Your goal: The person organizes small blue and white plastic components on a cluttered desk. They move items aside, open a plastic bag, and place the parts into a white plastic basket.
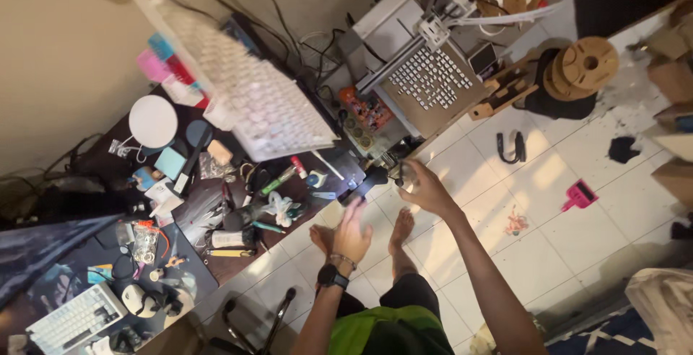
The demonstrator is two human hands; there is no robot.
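My left hand point(351, 232), with a black watch on its wrist, hangs flat over the tiled floor just off the corner of the dark desk point(238, 261). Its fingers are straight, hold nothing, and point toward a black object point(369, 180) at the desk's edge. My right hand point(427, 187) reaches further out and is curled around a small shiny object point(402, 174) beside that black object; blur hides what the small object is. My bare feet point(401, 226) stand on the tiles below both hands.
The desk is crowded with small tools, tape, pens and bags. A white keyboard point(249, 88) stands tilted up on it. A 3D printer point(432, 81) holds several white keycaps. Filament spools point(588, 63), a pink tool point(580, 195) and a black strap point(510, 147) lie on the floor.
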